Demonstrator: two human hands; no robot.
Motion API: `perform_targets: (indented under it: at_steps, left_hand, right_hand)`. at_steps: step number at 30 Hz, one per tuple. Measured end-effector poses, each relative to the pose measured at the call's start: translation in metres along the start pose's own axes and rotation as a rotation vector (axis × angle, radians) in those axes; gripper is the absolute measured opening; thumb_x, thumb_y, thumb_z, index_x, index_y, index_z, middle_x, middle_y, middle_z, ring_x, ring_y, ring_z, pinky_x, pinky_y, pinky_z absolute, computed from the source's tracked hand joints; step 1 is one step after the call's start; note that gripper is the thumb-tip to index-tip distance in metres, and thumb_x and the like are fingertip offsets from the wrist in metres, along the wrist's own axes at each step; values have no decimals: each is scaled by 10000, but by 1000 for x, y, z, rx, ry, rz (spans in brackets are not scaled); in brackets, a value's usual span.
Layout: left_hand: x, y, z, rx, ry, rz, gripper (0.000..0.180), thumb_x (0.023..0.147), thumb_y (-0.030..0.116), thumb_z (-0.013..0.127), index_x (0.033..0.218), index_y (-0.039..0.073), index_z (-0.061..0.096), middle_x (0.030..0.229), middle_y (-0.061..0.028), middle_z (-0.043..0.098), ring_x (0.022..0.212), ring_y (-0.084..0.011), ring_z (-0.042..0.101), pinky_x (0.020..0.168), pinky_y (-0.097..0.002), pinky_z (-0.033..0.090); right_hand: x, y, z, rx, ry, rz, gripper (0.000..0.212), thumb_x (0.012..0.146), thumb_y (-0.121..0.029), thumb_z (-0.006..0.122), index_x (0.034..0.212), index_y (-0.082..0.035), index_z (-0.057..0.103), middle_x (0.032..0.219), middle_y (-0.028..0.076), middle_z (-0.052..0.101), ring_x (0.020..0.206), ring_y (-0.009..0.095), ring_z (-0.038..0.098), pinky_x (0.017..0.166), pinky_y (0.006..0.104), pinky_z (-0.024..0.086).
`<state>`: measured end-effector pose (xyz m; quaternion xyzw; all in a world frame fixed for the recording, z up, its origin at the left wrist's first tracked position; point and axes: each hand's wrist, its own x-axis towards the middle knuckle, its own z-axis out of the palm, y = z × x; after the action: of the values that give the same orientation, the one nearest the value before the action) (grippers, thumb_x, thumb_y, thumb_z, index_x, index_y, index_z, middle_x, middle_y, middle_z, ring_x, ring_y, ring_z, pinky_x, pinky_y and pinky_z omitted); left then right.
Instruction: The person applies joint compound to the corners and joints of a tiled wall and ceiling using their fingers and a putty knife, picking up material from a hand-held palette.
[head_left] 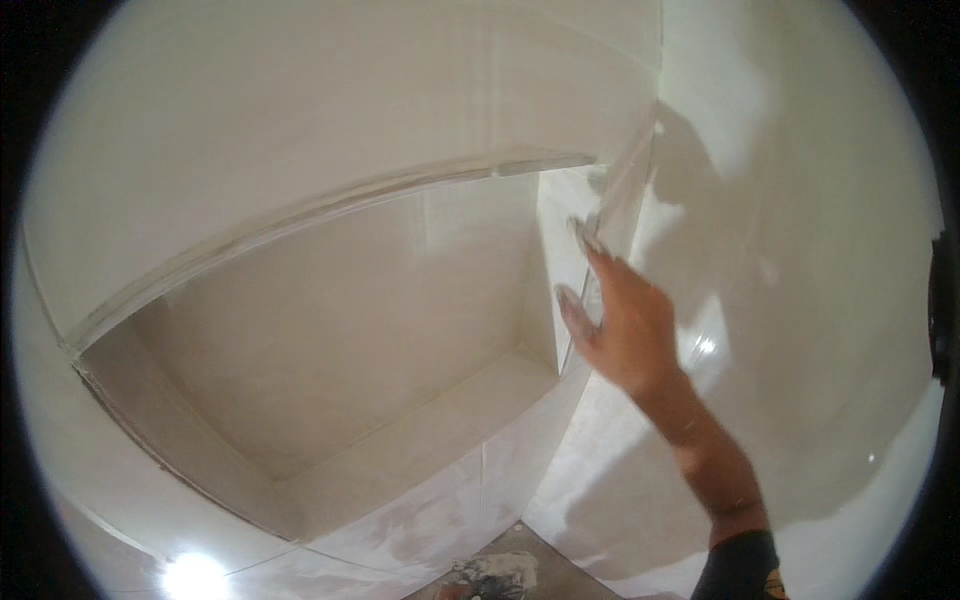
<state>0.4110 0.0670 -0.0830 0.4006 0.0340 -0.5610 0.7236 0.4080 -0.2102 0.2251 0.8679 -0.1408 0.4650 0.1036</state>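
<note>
My right hand (628, 315) reaches up from the lower right to the right edge of a recessed niche (350, 320) in the wall. Its thumb and another finger are spread apart and lie over a pale upright side panel (565, 250) of the niche. Grey-white residue coats the fingertips. Whether they press on the panel or hover just in front of it is hard to tell. The remaining fingers are partly hidden. I see no tool in this hand. My left hand is out of view.
Glossy pale wall panels surround the niche, whose upper rim (330, 200) has a rough edge. An adjoining wall (820, 300) stands at the right, carrying my arm's shadow. A bright lamp (195, 577) shines at lower left. Below, the floor (535, 560) bears smeared material and a dark, unclear object.
</note>
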Motion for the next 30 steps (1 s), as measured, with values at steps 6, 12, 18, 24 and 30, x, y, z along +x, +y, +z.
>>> perform_targets:
  at_steps: [6, 12, 18, 24, 30]
  left_hand:
    - [18, 22, -19, 26, -58, -29, 386, 919, 255, 438, 1201, -9, 447, 1157, -198, 536, 986, -299, 588, 840, -420, 505]
    - [26, 41, -21, 53, -60, -52, 374, 918, 242, 444, 1194, -10, 451, 1139, -187, 539, 972, -287, 588, 823, -405, 511]
    - [32, 64, -25, 73, -78, -59, 361, 918, 229, 449, 1187, -11, 455, 1122, -177, 542, 958, -276, 588, 807, -389, 517]
    - [33, 63, -31, 90, -64, -40, 348, 917, 216, 455, 1180, -11, 459, 1104, -166, 545, 944, -264, 588, 790, -373, 524]
    - [56, 52, -31, 96, -5, -13, 336, 916, 204, 461, 1173, -12, 463, 1087, -155, 548, 930, -252, 588, 774, -358, 530]
  right_hand:
    - [47, -12, -27, -441, -299, 188, 581, 857, -419, 569, 1351, -165, 398, 728, 131, 616, 672, 312, 632, 574, 425, 494]
    - [76, -8, -17, -528, -288, 158, 540, 852, -429, 578, 1294, -138, 468, 739, 141, 638, 686, 317, 641, 596, 410, 502]
    - [116, -17, 7, -582, -334, 5, 569, 832, -492, 585, 1289, -167, 490, 717, 132, 630, 679, 310, 629, 605, 407, 491]
    - [102, -37, -9, -570, -484, 112, 602, 809, -495, 611, 1303, -176, 481, 737, 137, 631, 741, 313, 626, 674, 405, 486]
    - [91, 16, -7, -538, -525, 67, 613, 808, -467, 624, 1329, -193, 453, 794, 164, 646, 756, 327, 632, 695, 441, 504]
